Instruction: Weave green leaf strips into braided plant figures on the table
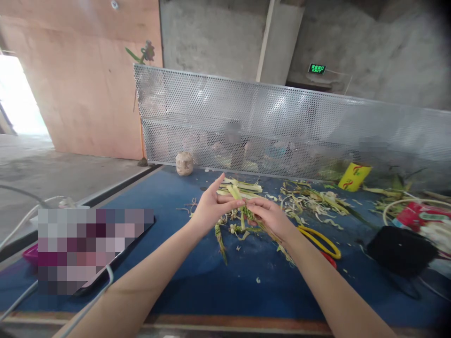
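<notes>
Both my hands meet above the blue table (218, 281), near its middle. My left hand (211, 204) pinches the upper end of a woven green leaf strip (246, 215), its index finger pointing up. My right hand (271, 218) is closed on the same strip from the right, fingers curled around its braided part. A loose green strand (221, 241) hangs down from the piece toward the table. Pale yellow-green leaf strips (239, 188) lie just behind my hands.
Leaf scraps (310, 199) litter the table's far right. Yellow-handled scissors (322, 240) lie beside my right forearm. A black object (400, 249), a red packet (419, 216), a yellow packet (354, 176) and a perforated metal screen (282, 126) stand beyond. A blurred device lies left.
</notes>
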Tool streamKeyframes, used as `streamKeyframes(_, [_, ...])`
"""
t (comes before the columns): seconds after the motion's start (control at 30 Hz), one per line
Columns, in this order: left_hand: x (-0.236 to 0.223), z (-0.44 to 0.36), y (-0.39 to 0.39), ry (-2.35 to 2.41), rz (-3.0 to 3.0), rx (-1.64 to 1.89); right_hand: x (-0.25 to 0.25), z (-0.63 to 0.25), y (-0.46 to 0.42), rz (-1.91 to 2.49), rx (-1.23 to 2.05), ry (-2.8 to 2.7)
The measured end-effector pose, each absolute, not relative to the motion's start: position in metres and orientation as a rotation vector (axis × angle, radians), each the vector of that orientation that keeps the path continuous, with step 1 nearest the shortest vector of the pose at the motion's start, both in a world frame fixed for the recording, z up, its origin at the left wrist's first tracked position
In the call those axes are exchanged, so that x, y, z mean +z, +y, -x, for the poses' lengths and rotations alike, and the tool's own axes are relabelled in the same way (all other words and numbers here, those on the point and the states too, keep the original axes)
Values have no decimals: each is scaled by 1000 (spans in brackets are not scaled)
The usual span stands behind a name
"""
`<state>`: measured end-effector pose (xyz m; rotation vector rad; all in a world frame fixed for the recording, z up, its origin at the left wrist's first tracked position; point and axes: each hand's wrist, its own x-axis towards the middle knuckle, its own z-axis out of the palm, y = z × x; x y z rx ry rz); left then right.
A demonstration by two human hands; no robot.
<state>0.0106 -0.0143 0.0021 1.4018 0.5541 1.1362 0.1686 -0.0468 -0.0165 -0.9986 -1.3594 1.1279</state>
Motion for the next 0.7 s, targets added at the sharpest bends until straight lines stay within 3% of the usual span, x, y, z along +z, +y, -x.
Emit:
streamKeyframes(0.33, [1,-15,-18,630,-1333,1177,-12,-165,-54,1156,574,-1714])
streamKeyframes(0.7, [-6,-20,-16,641,-1141,1256,-19,-157,-49,1103,871,-1502])
